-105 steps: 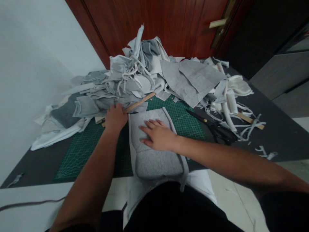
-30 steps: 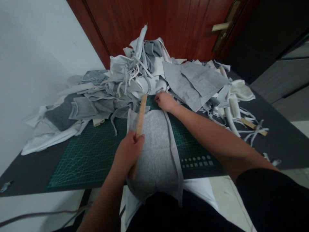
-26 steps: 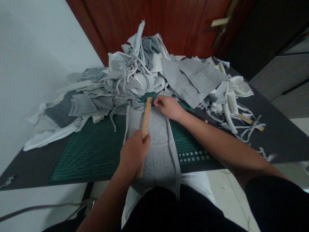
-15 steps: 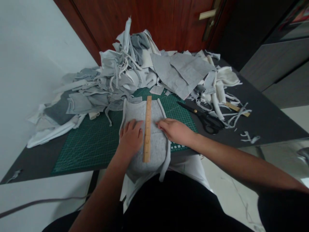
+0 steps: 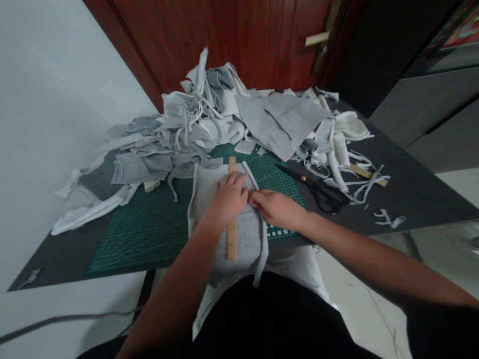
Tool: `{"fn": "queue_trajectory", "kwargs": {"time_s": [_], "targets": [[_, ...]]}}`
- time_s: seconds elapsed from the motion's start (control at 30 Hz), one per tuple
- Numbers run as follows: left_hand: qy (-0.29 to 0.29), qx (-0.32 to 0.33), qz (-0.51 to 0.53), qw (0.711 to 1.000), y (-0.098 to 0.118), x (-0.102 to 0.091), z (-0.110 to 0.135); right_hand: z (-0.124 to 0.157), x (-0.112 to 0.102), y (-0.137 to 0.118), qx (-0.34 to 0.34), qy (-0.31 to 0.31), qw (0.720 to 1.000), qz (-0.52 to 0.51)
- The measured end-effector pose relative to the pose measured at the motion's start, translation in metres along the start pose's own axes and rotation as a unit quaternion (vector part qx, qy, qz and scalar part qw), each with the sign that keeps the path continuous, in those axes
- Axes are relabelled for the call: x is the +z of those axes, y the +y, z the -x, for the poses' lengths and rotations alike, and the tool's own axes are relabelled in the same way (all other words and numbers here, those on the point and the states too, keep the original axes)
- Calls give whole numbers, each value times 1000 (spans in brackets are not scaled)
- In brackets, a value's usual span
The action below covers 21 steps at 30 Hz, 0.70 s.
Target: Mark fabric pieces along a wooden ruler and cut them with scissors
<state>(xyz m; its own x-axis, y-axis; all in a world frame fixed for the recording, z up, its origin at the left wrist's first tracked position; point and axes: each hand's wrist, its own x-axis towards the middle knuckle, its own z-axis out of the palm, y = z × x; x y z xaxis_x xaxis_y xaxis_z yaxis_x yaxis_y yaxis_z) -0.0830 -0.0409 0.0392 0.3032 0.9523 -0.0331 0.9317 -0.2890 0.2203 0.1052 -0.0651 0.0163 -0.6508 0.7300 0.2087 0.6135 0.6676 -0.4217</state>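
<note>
A light grey piece of fabric (image 5: 245,242) with rolled side edges lies on the green cutting mat (image 5: 149,219), its near end hanging over the table edge. Lengthwise on it rests a wooden ruler (image 5: 231,244), its middle covered by my left hand (image 5: 230,197). That hand lies flat with its fingers stretched toward the fabric's right side. My right hand (image 5: 273,205) is closed in a pinch at the fabric's right rolled edge, close to the left fingertips. The pinched spot itself is hidden by the fingers.
Black scissors (image 5: 318,189) lie to the right of the mat. A heap of grey and white fabric scraps (image 5: 209,119) spreads along the back of the dark table (image 5: 419,199). Among thin strips at the right is a second wooden piece (image 5: 368,174). Behind stands a brown door (image 5: 254,45).
My left hand has moved right, from beside the ruler to across it. My right hand has shifted slightly right, to the fabric's edge. The view has tilted a little.
</note>
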Motion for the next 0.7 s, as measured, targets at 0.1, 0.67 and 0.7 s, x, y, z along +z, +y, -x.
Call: {"fn": "queue_trajectory", "kwargs": {"time_s": [0.1, 0.67, 0.7], "targets": [[-21, -24, -13, 999, -6, 17, -29, 1, 9, 0, -25, 3, 1000, 11], [32, 8, 24, 999, -50, 24, -67, 10, 12, 11, 1, 90, 993, -69], [13, 33, 34, 999, -57, 21, -70, 9, 7, 10, 14, 111, 989, -93]]}}
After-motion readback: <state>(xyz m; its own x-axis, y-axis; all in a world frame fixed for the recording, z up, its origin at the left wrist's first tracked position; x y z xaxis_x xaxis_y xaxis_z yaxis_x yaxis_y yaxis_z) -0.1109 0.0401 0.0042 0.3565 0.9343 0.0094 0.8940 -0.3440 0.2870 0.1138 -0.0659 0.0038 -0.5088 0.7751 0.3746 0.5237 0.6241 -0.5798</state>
